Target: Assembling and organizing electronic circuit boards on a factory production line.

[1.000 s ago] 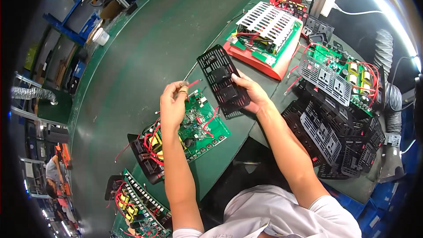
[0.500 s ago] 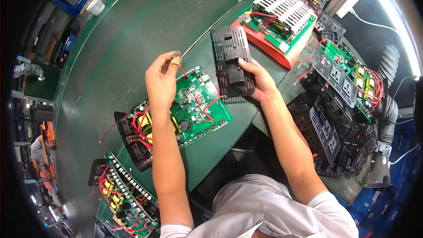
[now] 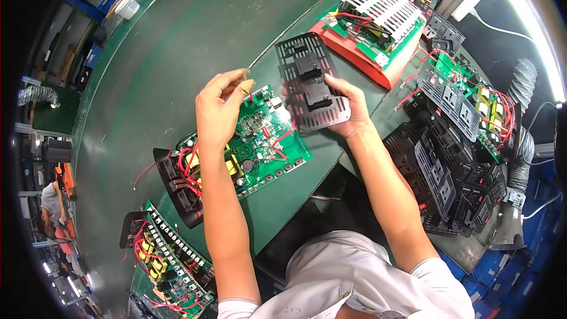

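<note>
My left hand (image 3: pixel 221 106) is above the far left part of a green circuit board (image 3: pixel 269 124). Yellowish covers sit on its thumb and forefinger tips, which pinch close to the upper end of a short red wire (image 3: pixel 251 95) rising from the board. My right hand (image 3: pixel 349 106) grips a black slotted panel (image 3: pixel 325 119) by its right edge, thumb on top, fingers underneath. Two black socket blocks (image 3: pixel 316 93) stand out from the panel's upper face. The panel is held tilted at the board's right edge, over the bench. A black end plate (image 3: pixel 177 186) lies at the board's left end.
To the far right stands a red casing (image 3: pixel 378 71) with a white slotted cover (image 3: pixel 383 10). Several black panels (image 3: pixel 437 171) are piled at right, beside another wired board (image 3: pixel 466 106). More boards (image 3: pixel 171 260) lie at lower left. The green bench (image 3: pixel 147 82) curves away leftward.
The black panel has tilted and turned in my right hand, showing more of its socket blocks. My left hand has shifted slightly right, the red wire's upper end moving with it.
</note>
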### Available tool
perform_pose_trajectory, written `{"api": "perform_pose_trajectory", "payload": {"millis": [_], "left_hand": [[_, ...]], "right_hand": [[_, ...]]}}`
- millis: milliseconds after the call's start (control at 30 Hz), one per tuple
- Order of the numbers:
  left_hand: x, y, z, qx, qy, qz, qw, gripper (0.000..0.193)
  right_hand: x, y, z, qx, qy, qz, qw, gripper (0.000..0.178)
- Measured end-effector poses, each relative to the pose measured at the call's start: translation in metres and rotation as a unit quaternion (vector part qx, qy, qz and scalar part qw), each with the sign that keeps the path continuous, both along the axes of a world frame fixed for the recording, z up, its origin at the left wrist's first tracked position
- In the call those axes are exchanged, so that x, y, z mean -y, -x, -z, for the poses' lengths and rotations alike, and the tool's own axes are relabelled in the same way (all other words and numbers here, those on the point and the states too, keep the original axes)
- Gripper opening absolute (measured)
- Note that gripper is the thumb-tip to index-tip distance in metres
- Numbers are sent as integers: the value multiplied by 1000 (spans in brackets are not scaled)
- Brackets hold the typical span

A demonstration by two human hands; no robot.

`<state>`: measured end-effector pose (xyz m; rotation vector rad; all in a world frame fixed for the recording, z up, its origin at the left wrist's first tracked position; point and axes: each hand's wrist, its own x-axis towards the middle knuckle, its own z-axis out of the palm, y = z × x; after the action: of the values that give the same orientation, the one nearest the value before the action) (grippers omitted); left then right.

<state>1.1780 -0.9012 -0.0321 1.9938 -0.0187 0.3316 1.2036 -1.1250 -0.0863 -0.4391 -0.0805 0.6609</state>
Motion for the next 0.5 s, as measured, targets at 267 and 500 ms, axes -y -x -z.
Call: {"api": "perform_pose_trajectory", "payload": {"millis": [267, 500], "left_hand": [[3, 0, 0, 0, -45, -23, 999, 20], [-41, 7, -8, -99, 36, -49, 993, 20]], "right_hand": [[10, -1, -10, -35, -14, 61, 997, 43], [7, -4, -8, 96, 109, 138, 980, 64]]}}
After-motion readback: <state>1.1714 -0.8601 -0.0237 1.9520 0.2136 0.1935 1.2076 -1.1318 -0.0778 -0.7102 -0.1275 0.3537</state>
